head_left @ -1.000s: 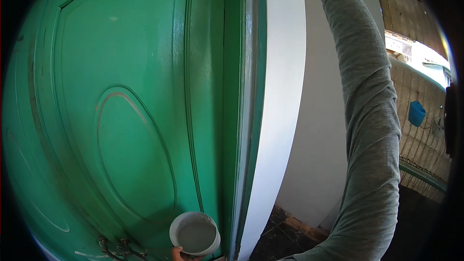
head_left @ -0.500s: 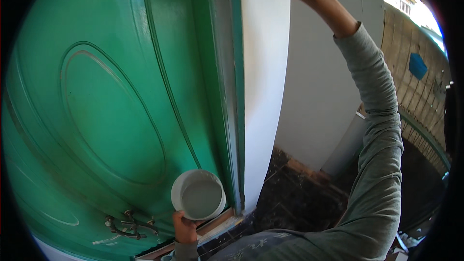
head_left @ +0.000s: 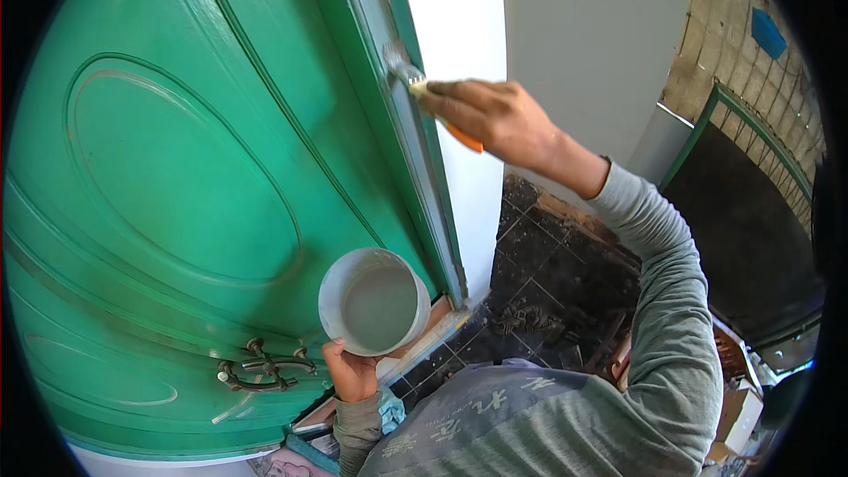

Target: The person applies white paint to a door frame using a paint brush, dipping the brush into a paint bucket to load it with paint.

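Brush on the door frame, right hand nearer, pot low on the left

Landmark: door frame (head_left: 413, 146), grey-faced, long axis running steeply from upper left to lower right. Brush (head_left: 408, 77) slants across it: bristles look to be on the grey face, well above the frame's foot, orange handle end sticking out to the right of it. Right hand (head_left: 495, 119) closed round the brush handle, just right of the frame, so it's the nearer of the two hands. Left hand (head_left: 352, 375) holds the pot (head_left: 335, 296), thumb on the near side, other fingers mostly hidden; it's lower down, left of the frame's foot. Pot tilts open side to the camera, grey liquid (head_left: 380, 309) inside, sits well below the bristles. Key relation: bristles up on the frame, pot mouth down and left of it, well apart. Green door (head_left: 177, 177) left of frame, white wall (head_left: 455, 35) right of it
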Motion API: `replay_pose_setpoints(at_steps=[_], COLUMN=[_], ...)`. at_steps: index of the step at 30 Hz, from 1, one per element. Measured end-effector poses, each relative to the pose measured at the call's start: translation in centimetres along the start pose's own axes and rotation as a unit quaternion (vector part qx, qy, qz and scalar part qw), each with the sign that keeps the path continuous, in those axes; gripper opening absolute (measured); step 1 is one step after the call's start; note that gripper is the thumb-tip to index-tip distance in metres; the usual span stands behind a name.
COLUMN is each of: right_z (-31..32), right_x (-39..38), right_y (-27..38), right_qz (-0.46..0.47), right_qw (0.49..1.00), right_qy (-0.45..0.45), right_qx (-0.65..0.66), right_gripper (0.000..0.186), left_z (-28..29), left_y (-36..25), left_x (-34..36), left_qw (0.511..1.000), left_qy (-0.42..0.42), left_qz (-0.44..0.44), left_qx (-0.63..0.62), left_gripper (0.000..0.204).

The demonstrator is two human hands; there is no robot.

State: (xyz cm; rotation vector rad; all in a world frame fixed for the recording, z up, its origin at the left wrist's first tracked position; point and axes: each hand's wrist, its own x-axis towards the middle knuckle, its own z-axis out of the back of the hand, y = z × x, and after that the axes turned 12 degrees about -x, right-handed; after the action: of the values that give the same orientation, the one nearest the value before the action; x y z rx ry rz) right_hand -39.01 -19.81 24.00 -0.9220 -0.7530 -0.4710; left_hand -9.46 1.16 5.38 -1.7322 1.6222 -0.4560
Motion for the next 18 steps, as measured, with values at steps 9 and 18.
replay_pose_setpoints(at_steps=[9, 18], right_z=[-1.7, 1.0], right_x=[-7.9, 2.5], right_y=[7.4, -0.4], right_qz=[-0.061, -0.061], right_qw=[0.984, 0.979], right_qy=[0.116, 0.12], right_qx=[0.122, 0.151], right_gripper=[0.028, 0.016], left_z=[1.4, 1.6], left_y=[-0.9, -1.2], left_x=[-1.1, -1.6], left_qw=[0.999, 0.999], left_qy=[-0.049, -0.035], left_qz=[-0.015, -0.026], left_qx=[-0.009, -0.008], left_gripper=[0.065, 0.067])
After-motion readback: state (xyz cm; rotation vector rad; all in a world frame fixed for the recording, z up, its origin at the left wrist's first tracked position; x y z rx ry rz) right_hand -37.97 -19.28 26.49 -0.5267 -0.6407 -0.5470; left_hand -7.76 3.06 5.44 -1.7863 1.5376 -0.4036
